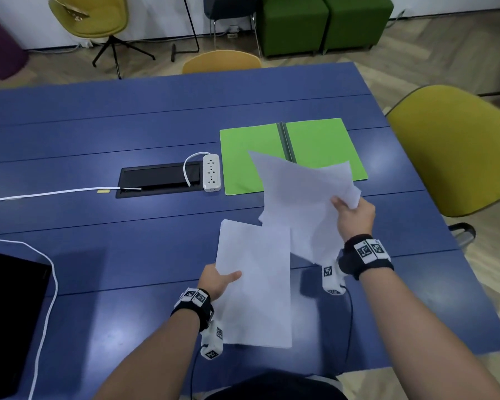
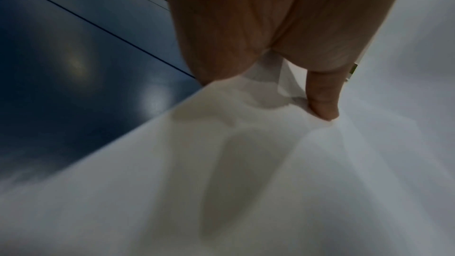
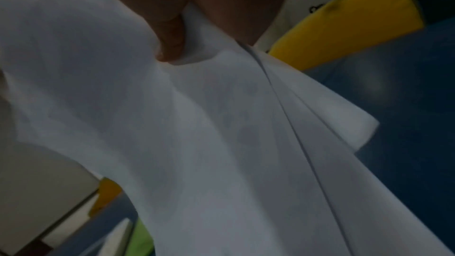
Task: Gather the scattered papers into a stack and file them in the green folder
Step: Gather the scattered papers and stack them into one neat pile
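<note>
The left hand [image 1: 217,280] pinches a flat sheet [image 1: 254,284] at its left edge, thumb on top and the other fingers under it; in the left wrist view the thumb [image 2: 322,102] presses into the paper. This sheet hangs above the near part of the blue table [image 1: 98,134], with its long axis running from the person toward the far edge. The right hand [image 1: 354,216] grips a loose bunch of papers [image 1: 303,194] at their right side, fingers curled round them — the sheets are bent and fan out to the left, not squared. In the right wrist view several paper edges [image 3: 283,104] lie one over another below the thumb [image 3: 169,32].

The green folder [image 1: 243,157] lies open and flat toward the far right corner of the table, its spine pointing from near to far. It is beyond both hands, and the right hand is clearly the nearer one; the bunch already overlaps the folder's near edge in the head view, though how high above it I cannot tell.

I judge that the gathering is nearly finished: the single sheet must join the bunch, the edges must be aligned, and then the stack goes forward onto the folder, long axis parallel to the spine. The crumpled hold could crease the sheets.

A white power strip [image 1: 212,174] lies just left of the folder.
</note>
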Available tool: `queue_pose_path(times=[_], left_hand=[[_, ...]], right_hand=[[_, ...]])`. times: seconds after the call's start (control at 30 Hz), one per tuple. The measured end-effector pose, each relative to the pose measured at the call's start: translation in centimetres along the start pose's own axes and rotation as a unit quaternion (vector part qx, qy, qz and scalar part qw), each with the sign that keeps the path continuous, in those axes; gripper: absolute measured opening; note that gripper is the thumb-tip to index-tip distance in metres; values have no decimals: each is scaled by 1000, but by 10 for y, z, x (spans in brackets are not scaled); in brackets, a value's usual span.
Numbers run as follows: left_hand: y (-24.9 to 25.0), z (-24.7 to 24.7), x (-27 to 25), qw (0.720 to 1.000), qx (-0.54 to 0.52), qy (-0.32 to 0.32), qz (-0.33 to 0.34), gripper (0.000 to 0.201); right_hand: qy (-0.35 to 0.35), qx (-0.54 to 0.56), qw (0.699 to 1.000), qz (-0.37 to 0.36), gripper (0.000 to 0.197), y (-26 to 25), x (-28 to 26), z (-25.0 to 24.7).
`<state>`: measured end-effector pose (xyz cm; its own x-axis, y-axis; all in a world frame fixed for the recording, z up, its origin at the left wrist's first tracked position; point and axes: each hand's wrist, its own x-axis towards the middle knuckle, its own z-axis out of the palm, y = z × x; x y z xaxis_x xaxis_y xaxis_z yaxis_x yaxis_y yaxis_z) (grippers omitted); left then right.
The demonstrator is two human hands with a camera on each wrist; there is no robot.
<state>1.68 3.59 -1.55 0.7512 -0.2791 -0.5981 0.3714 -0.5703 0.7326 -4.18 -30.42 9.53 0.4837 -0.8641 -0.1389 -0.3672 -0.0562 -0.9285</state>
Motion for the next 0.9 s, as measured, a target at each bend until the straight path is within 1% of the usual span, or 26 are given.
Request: queue_pose_path(times=[0.1, 0.17, 0.23, 0.3, 0.37, 0.43, 0.5, 0.53, 0.57, 0.67, 0.8, 0.9], left_hand=[[4, 1, -1, 1000, -8, -4, 3, 36], [8, 2, -3, 1000, -4, -3, -3, 36], [8, 3, -2, 1000, -5, -1, -15, 36], [4, 2, -1, 999, -23, -5, -29, 37], [3, -1, 0, 996, -69, -17, -51, 40], [11, -2, -3, 991, -114, -32, -64, 35], [18, -4, -6, 991, -105, -38, -67, 22], [19, -4, -6, 993, -89, -26, -72, 19], [20, -5, -8, 993, -88, -22, -81, 21], [14, -6, -5, 983, -146, -46, -99, 26], [13, -4, -7, 967, -220, -62, -117, 34], [10, -2, -9, 947, -283, -73, -131, 50]], right_hand=[[-9, 80, 995, -66, 14, -49, -1, -1], [-27, 143, 984, -101, 12, -82, -8, -2], [-46, 184, 973, -129, 15, -108, -16, -3], [-58, 193, 969, -145, 16, -123, -20, -2], [-81, 180, 970, -143, 17, -124, -22, 4], [-106, 156, 975, -122, 19, -115, -22, 13], [-129, 127, 979, -94, 20, -98, -22, 21], [-143, 110, 981, -77, 20, -86, -22, 24], [-155, 89, 982, -59, 21, -72, -20, 27], [-179, 25, 983, 0, 25, -30, -17, 34], [-208, -23, 974, 82, 27, 16, -28, 35], [-247, -50, 960, 122, 27, 50, -35, 37]])
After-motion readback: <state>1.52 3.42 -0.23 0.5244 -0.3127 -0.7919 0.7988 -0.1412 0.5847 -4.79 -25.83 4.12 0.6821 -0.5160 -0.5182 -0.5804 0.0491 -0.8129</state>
